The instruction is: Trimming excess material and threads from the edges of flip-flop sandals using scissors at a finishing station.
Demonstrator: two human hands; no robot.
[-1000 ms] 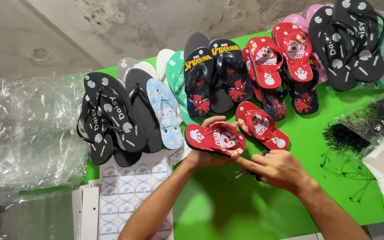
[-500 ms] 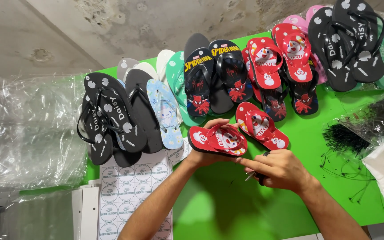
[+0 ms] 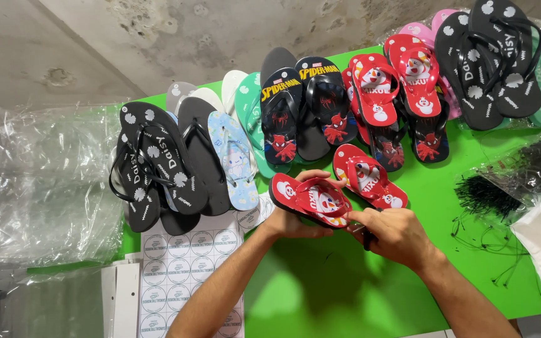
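Note:
My left hand grips a small red flip-flop with a cartoon print, held a little above the green table. My right hand is closed at the sandal's right end, pinching a small dark tool against it. A second matching red flip-flop lies on the table just behind my right hand, not touched.
Rows of flip-flops lie along the table's back: black ones at left, black ones with a superhero print in the middle, red ones, black ones at right. A sticker sheet lies near left. Black plastic ties and clear bags flank the table.
The red flip-flop in my left hand has shifted slightly right and tilted; my right hand has closed in on its right end.

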